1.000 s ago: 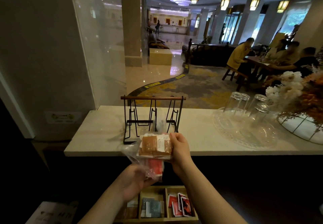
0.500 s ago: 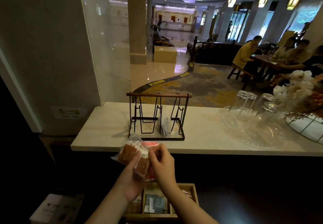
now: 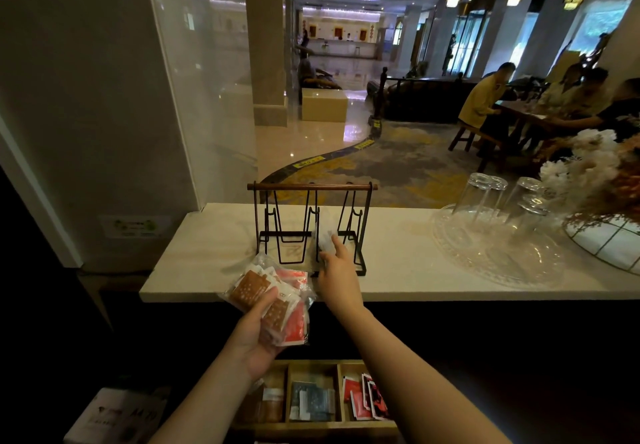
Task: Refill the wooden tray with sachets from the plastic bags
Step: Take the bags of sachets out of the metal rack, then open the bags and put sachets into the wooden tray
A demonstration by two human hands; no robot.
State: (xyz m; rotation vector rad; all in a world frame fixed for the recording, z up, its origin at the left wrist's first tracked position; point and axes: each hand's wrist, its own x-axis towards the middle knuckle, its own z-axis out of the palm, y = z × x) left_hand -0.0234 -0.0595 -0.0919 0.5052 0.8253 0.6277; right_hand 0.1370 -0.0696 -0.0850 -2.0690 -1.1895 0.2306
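L hand palm-up, fingers curled round a clear plastic bag stuffed w/ sachets: brown dotted ones on the left of the bag, red ones on the right. Bag held just in front of the counter edge, above the tray. R hand stretched fwd onto the white counter, fingertips pinching a second clear bag (contents too faint to read) that sits inside the black wire rack. Thumb and index closed on the plastic, other fingers loosely bent.

Wooden tray low in frame, below both forearms, on a dark surface. Three compartments visible: left has brown sachets, partly behind the L wrist; middle has dark blue-grey sachets; right has red sachets standing tilted.

Rack has a wooden bar on top and stands near the counter's front edge. To its right, well apart, a clear glass tray w/ upturned glasses. Far right: flower arrangement in a white wire-patterned bowl. White box w/ print at bottom left, beside the tray. Behind the counter: lobby, people seated at a table.
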